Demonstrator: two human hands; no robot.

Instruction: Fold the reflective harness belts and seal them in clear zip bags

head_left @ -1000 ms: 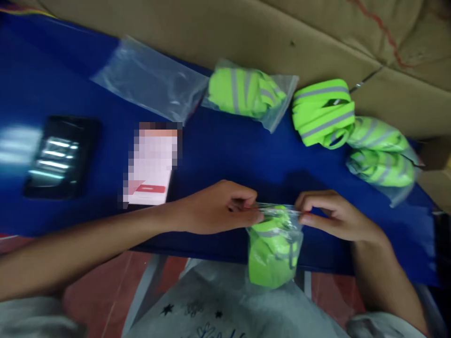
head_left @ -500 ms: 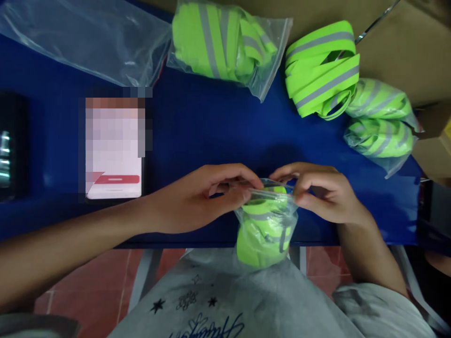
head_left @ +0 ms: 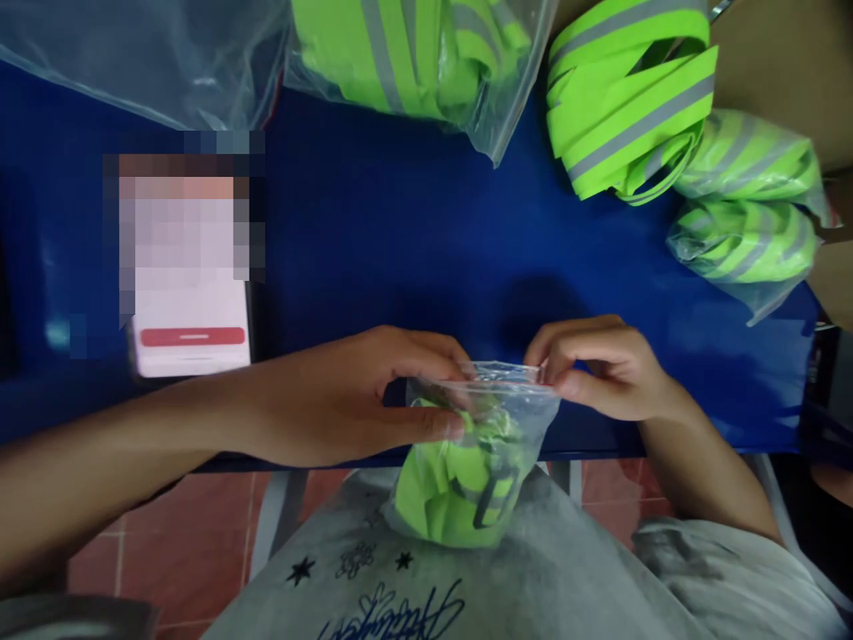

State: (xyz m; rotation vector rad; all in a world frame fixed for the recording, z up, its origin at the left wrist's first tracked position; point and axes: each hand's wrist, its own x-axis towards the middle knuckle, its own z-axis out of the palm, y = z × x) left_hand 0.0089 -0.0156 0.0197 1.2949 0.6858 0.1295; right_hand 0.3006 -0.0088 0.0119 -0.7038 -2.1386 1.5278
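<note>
Between my hands hangs a clear zip bag [head_left: 538, 418] with neon-green reflective straps [head_left: 426, 493] bunched inside, just past the table's near edge and against the grey shirt. My left hand [head_left: 379, 391] is closed on the bag's left side, its thumb on the outside and its fingers inside the mouth, partly hidden by plastic. The right corner of the bag's mouth is pinched by my right hand [head_left: 609, 369]. The mouth gapes between the two hands, and a dark buckle or slider [head_left: 493, 498] shows through the plastic.
On the blue table [head_left: 373, 231] lie a larger bag of green straps [head_left: 413, 62], a loose strap coil [head_left: 626, 107], and two small filled bags [head_left: 746, 240] at right. A clear plastic bag [head_left: 166, 62] lies upper left, above a lit phone [head_left: 193, 311].
The bag has moved lower and left, tilting a little. My left fingers have gone into its mouth, while my right hand keeps its pinch. The whole view has shifted slightly.
</note>
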